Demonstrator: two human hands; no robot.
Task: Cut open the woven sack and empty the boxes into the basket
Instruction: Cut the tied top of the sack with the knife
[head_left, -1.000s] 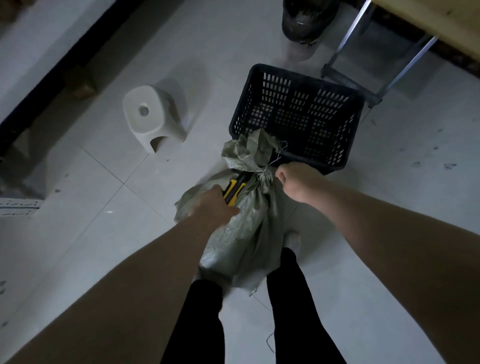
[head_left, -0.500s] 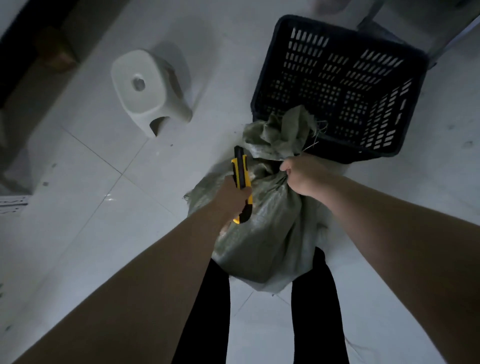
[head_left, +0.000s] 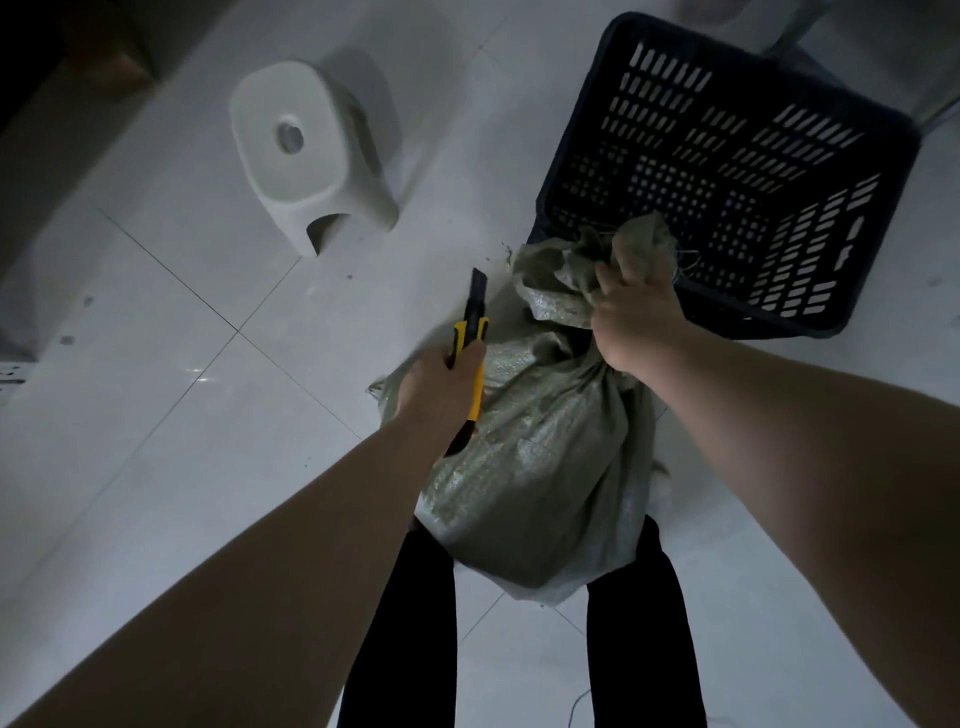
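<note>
Floor (head_left: 182, 467): sack (head_left: 540, 457) uncut beside basket (head_left: 576, 124).
Cutting step: left hand (head_left: 441, 379) grips knife (head_left: 475, 322), right hand (head_left: 634, 322) grips neck; next, slice below.

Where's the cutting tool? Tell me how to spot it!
Find the big grey-green woven sack in the middle of the tiled floor. At its left side, the left hand grips a utility knife. It is the only yellow-and-black thing here, its dark blade end pointing away from the person.
</note>
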